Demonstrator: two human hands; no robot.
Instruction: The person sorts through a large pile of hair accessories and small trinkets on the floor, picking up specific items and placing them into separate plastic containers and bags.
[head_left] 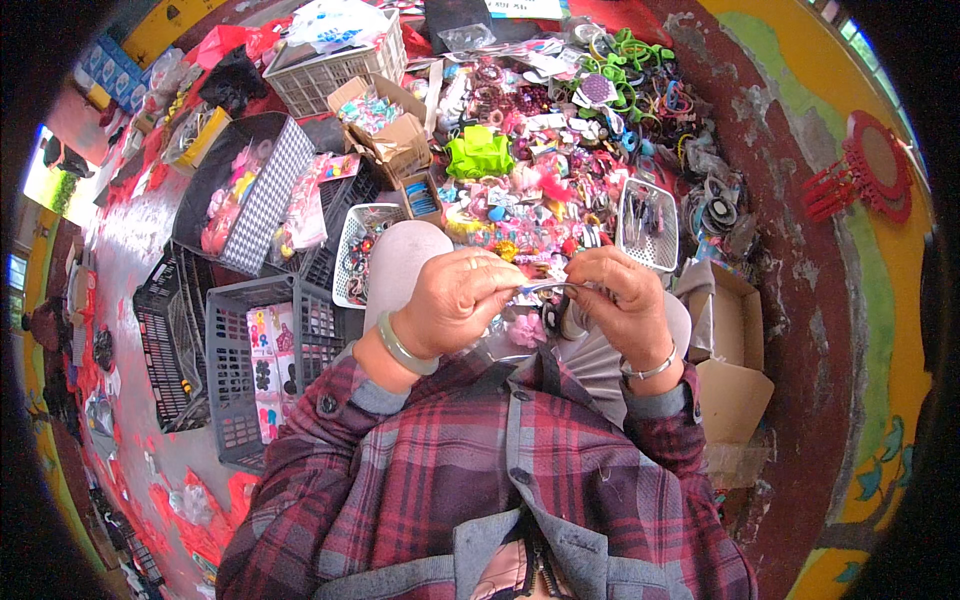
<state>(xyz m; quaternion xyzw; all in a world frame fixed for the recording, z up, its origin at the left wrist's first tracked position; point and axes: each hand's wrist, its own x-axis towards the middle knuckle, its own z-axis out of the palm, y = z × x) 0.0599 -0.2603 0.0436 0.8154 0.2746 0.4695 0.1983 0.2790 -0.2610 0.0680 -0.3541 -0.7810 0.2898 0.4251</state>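
Observation:
Above my lap, my left hand (455, 300) and my right hand (625, 305) face each other, thumbs and fingers pinched. Between them runs a small thin pale strip (545, 287) with a bluish end; each hand grips one end, and its exact kind is too small to tell. Just below it a pink flower-shaped ornament (526, 330) lies near my lap. Beyond my fingers spreads a heap of colourful hair accessories (540, 200), with a bright green bunched piece (478, 153) and several green bands (635, 65) among them.
A white basket (650, 225) with small dark items stands right of the heap; another white basket (350, 265) is by my left knee. Dark crates (225, 350), a houndstooth box (262, 200) and an opened cardboard box (400, 145) stand left. Another cardboard box (735, 310) lies right.

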